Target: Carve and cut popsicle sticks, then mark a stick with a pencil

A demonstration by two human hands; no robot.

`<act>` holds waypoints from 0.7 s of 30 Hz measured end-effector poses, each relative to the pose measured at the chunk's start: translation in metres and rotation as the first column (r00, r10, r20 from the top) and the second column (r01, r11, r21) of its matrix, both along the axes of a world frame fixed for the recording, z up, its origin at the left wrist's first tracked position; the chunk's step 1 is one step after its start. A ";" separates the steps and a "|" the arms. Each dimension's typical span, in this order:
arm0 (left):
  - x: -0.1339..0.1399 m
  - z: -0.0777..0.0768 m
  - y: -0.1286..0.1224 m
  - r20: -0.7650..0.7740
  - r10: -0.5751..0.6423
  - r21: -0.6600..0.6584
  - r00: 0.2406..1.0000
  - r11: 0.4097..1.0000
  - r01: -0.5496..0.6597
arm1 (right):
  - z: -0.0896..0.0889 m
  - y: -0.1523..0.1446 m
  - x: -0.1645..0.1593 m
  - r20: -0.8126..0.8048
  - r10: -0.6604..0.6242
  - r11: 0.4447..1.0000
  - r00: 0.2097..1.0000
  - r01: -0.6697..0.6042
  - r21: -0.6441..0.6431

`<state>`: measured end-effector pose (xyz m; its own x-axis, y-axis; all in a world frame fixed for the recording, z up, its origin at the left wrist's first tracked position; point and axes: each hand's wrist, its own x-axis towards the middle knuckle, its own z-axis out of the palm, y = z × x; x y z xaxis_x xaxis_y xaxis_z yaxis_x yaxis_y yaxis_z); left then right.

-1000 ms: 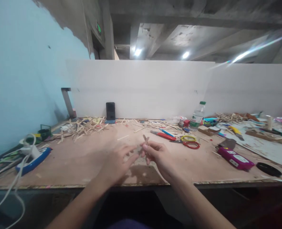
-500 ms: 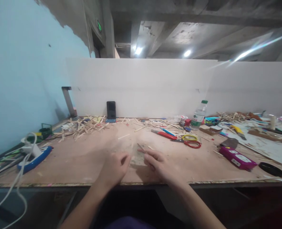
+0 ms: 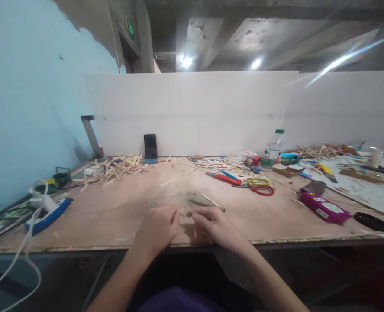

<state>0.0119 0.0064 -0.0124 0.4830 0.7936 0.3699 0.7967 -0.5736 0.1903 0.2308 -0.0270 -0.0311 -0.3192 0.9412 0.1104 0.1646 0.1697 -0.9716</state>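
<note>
My left hand (image 3: 159,224) is closed just above the front of the table, thumb and fingers pressed together; whatever they hold is hidden. Facing it across a small gap, my right hand (image 3: 216,224) is pinched shut, its fingertips pointing toward the left hand. Something small and thin may be between those fingertips, but it is too blurred to name. A short wooden stick (image 3: 211,200) lies just beyond my right hand, by a greyish patch on the tabletop (image 3: 114,216). Farther off lies another thin wooden stick (image 3: 168,182).
A heap of wooden sticks (image 3: 117,171) and an upright phone (image 3: 150,146) stand at the back. To the right are a red utility knife (image 3: 227,179), scissors (image 3: 261,190), a water bottle (image 3: 271,149) and a purple pack (image 3: 324,208). A power strip (image 3: 53,216) lies left.
My right hand's fingertips have come closer to my left hand. The thin stick that stuck out from the right fingers no longer shows clearly. More of the stick beyond that hand is visible.
</note>
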 end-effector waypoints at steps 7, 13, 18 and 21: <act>0.001 -0.005 -0.004 -0.156 -0.129 0.038 0.979 0.990 0.136 | 0.000 0.003 0.002 0.048 -0.052 0.994 0.998 0.047 0.100; 0.004 -0.005 -0.007 -0.207 -0.148 0.045 0.967 0.986 0.160 | 0.002 0.002 0.000 0.077 -0.055 0.993 0.995 0.047 0.104; 0.003 -0.005 -0.006 -0.186 -0.149 0.031 0.971 0.987 0.158 | 0.009 -0.001 -0.004 0.120 -0.065 0.992 0.991 0.051 0.113; 0.002 -0.004 -0.005 -0.160 -0.113 0.023 0.981 0.993 0.118 | 0.012 -0.003 -0.006 0.149 -0.088 0.990 0.985 0.070 0.120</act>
<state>0.0140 0.0012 -0.0165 0.6252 0.7182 0.3055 0.7434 -0.6672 0.0472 0.2250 -0.0302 -0.0191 -0.2659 0.9483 0.1733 0.3279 0.2580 -0.9088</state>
